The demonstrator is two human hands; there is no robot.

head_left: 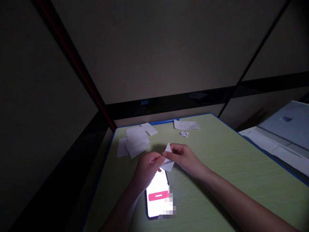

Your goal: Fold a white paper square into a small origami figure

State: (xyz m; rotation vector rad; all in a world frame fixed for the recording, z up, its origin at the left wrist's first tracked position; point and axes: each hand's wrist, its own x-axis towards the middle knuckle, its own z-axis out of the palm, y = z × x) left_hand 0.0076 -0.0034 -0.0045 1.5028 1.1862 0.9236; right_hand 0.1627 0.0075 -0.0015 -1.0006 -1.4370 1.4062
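Both my hands meet over the middle of a green table (217,167) in dim light. Between them is a small folded white paper piece (168,157) with pointed ends. My left hand (147,169) pinches its left side with fingers closed. My right hand (184,158) grips its right side, fingers curled round it. Just below my hands a lit phone (158,195) lies flat on the table, showing a white screen with a pink bar.
A loose pile of white paper squares (135,143) lies at the table's far left. A white sheet (185,125) and a small folded paper (184,133) sit near the far edge. White boxes or boards (285,135) stand to the right, beyond the blue table edge.
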